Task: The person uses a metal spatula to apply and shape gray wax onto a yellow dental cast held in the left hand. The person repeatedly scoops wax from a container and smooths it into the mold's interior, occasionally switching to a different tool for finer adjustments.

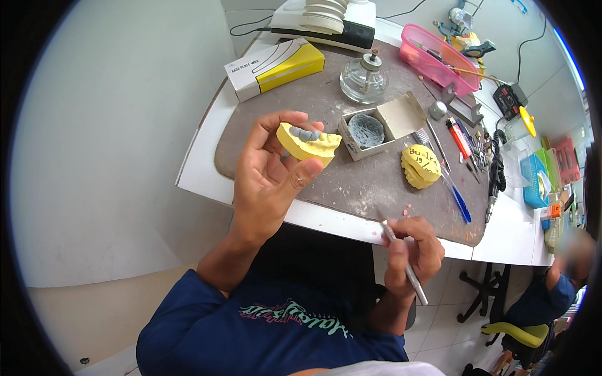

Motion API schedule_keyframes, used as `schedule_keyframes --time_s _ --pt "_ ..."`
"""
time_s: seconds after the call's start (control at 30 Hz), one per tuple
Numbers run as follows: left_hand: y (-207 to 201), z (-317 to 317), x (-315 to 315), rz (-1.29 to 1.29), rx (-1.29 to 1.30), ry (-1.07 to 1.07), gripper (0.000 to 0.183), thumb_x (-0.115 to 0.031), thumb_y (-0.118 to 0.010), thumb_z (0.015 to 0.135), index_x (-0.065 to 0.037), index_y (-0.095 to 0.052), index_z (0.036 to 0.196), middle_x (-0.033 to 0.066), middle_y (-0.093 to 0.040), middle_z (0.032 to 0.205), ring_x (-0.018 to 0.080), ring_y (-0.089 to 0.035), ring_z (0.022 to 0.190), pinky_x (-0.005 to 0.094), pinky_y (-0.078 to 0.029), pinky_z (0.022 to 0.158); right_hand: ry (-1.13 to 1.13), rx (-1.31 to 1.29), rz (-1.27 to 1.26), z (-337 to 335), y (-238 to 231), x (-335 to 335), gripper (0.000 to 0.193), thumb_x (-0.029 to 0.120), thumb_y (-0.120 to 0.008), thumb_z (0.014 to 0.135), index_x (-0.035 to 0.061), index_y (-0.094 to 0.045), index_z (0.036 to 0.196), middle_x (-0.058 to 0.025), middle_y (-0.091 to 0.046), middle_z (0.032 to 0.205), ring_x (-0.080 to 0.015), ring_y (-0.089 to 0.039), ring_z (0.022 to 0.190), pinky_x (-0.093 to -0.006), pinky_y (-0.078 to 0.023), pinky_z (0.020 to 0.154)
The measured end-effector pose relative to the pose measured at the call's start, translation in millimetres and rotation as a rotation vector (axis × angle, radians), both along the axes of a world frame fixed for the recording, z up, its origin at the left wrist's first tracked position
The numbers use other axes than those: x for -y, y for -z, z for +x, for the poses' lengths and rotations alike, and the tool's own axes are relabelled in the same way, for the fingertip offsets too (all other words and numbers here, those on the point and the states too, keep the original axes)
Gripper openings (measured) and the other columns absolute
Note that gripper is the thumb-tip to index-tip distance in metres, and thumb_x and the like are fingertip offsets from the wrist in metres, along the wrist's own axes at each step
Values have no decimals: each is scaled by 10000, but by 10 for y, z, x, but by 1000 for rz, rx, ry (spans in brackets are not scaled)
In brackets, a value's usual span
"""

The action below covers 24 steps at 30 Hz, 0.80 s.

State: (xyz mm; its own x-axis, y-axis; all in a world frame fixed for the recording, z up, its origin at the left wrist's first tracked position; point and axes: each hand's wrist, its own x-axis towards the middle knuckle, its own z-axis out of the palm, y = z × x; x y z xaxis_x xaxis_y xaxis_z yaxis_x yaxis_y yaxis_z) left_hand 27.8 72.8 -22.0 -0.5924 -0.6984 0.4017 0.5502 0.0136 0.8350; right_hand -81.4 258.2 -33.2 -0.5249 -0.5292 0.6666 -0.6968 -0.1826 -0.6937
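Between the thumb and fingers of my left hand (pixel 266 172) is a yellow plaster dental model (pixel 308 149), raised above the bench. Grey wax (pixel 305 133) covers several of its teeth. My right hand (pixel 415 252) grips a slim metal carving tool (pixel 406 266) like a pen, over the bench's front edge, apart from the model. A second yellow dental model (pixel 421 167) with handwriting on it lies on the bench to the right. Beyond my left hand, a small open box (pixel 384 122) holds a round block of grey wax (pixel 366 131).
A glass spirit burner (pixel 364 78), a yellow and white wax carton (pixel 274 67) and a pink basket (pixel 439 62) stand farther back. Right of the second model lie a red lighter (pixel 459 138), a blue-handled brush (pixel 459 202) and several tools. Another person (pixel 552 288) sits at far right.
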Motion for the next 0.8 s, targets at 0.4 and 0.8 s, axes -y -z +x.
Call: schedule_keyframes --time_s 0.4,0.8 --pt "-14 52 5 54 -31 174 579 -181 -608 959 20 -350 1436 112 -580 1140 139 -551 1073 272 -455 948 -131 -22 -57 27 -247 366 300 -8 -782 699 15 -672 977 -145 -692 852 -257 -685 844 -391 -530 838" --pt "-130 213 25 -27 235 318 679 -516 -280 1034 49 -501 1338 130 -604 1229 115 -592 911 248 -478 812 -296 8 -296 128 -185 703 202 -8 -681 745 15 -579 918 -127 -668 754 -410 -671 1010 -550 -456 982"
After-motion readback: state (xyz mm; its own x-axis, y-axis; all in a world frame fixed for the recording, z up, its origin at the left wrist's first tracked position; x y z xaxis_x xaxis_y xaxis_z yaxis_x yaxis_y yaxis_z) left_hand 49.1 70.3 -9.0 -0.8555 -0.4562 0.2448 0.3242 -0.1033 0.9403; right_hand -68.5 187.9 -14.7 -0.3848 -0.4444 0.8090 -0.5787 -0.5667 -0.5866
